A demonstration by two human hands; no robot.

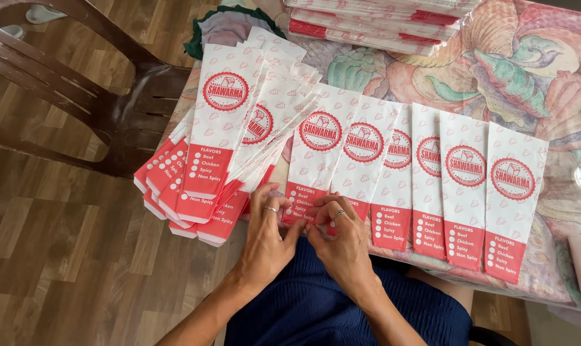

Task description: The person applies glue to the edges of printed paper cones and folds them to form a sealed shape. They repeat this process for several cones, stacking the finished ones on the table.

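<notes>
Fingertips of left hand (pixel 266 234) and right hand (pixel 343 238) are pinching one flat paper bag (pixel 311 160) (red-banded bottom edge), glossy tablecloth (pixel 495 70) underneath.

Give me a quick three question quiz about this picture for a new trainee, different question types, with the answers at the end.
1. True or false: the left hand and the right hand meet at the red bottom edge of one paper bag.
2. Multiple choice: where is the loose pile of bags? A) to the left of the hands B) on the brown chair C) on the floor
3. Fill in: the row of bags laid side by side lies on a patterned ___.

Key: 1 true; 2 A; 3 tablecloth.
</notes>
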